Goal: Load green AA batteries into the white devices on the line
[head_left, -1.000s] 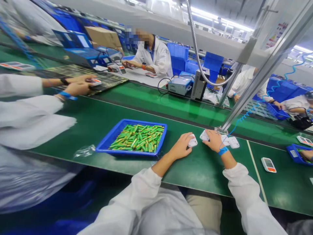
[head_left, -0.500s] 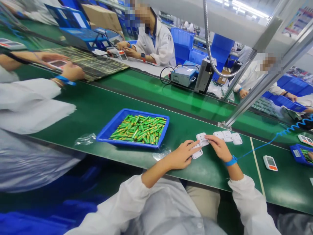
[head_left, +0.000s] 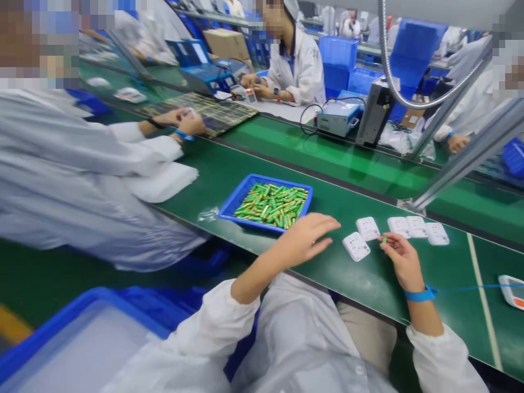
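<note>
My left hand [head_left: 307, 240] hovers at the right edge of a blue tray of green batteries [head_left: 272, 204], its fingers apart and nothing in them. Pinched between the fingertips of my right hand [head_left: 403, 261] is a small green battery [head_left: 385, 239]. Two white square devices, a nearer one [head_left: 356, 246] and a farther one [head_left: 368, 228], lie between my hands. Behind my right fingers rest three more: a left white device [head_left: 398, 226], a middle white device [head_left: 417, 226] and a right white device [head_left: 438, 233].
A clear plastic scrap [head_left: 208, 214] lies left of the blue tray [head_left: 233, 215]. A co-worker's hands [head_left: 190, 123] work at the left. A metal post [head_left: 446, 164] rises behind the devices. At the right sits a white and orange device [head_left: 512, 291].
My left hand has lifted off the white devices and moved left to the tray. My right hand has drawn back, with a battery now showing in its fingers. The camera view has shifted left.
</note>
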A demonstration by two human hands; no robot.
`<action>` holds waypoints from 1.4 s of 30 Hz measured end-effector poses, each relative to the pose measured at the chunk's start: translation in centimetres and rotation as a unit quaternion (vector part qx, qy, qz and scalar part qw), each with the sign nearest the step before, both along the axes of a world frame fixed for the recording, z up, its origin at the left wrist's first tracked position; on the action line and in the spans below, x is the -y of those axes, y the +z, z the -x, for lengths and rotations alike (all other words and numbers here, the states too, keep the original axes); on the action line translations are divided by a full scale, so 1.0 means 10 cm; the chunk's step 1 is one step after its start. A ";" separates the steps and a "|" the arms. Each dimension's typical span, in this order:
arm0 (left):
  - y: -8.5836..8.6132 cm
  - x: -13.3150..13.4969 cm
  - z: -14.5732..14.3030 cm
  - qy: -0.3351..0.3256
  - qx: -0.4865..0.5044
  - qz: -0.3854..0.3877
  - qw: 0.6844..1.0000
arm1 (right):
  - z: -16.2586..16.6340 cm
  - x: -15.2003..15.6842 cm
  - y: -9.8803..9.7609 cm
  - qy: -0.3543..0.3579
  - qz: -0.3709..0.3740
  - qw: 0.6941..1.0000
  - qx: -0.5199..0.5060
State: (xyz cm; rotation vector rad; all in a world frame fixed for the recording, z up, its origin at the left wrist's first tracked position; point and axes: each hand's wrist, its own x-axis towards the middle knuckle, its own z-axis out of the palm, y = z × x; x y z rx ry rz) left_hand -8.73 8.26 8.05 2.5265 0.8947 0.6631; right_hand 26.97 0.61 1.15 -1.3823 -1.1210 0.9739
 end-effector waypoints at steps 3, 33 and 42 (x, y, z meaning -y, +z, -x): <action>0.09 -0.25 0.55 0.175 -0.042 -0.006 0.984 | 0.01 0.00 0.01 0.017 -0.005 1.000 0.006; 0.08 -0.79 0.66 0.274 -0.263 -0.017 0.925 | 0.02 0.00 0.05 0.022 0.028 0.999 0.037; 0.25 -0.80 0.53 0.273 -0.120 -0.006 0.955 | 0.05 0.01 0.06 0.030 0.015 0.999 0.037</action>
